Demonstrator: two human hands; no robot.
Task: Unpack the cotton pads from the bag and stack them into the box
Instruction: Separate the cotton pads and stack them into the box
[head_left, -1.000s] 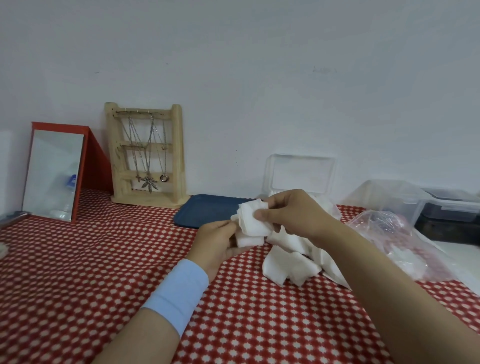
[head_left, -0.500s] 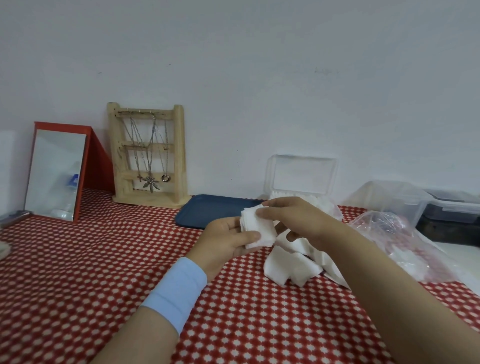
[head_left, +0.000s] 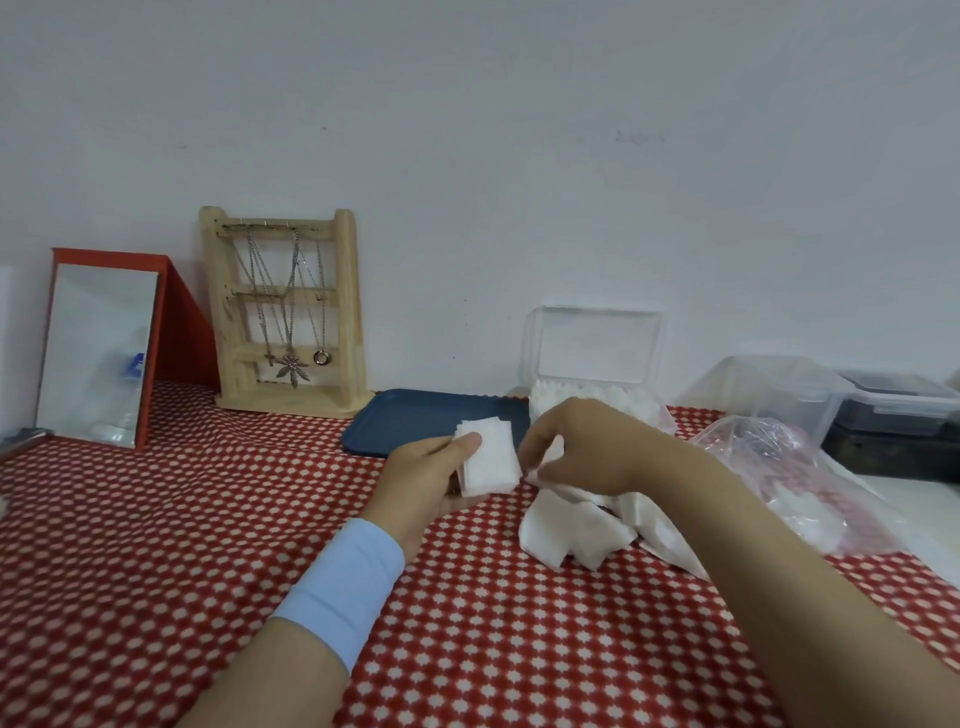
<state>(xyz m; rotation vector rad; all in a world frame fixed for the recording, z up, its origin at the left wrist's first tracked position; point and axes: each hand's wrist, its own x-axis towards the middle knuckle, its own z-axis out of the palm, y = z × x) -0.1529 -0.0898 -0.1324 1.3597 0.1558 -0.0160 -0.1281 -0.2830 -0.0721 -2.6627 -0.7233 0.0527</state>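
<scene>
My left hand (head_left: 426, 480) holds a small stack of white cotton pads (head_left: 488, 457) upright, thumb on its front face. My right hand (head_left: 582, 447) hovers just right of the stack with fingers curled, above a loose pile of white cotton pads (head_left: 582, 530) on the cloth; I cannot tell whether it pinches a pad. Behind the hands stands the clear plastic box (head_left: 597, 364) with its lid up and white pads inside. The crumpled clear bag (head_left: 789, 483) lies to the right with some pads in it.
A red and white patterned cloth (head_left: 208, 545) covers the table. A dark blue tray (head_left: 415, 415), a wooden jewellery stand (head_left: 285, 312) and a red-framed mirror (head_left: 98, 348) line the back wall. Clear and dark containers (head_left: 857, 410) sit at the far right.
My right hand has let go of the stack and moved right and down toward the loose pile. My left hand now holds the squared stack alone.
</scene>
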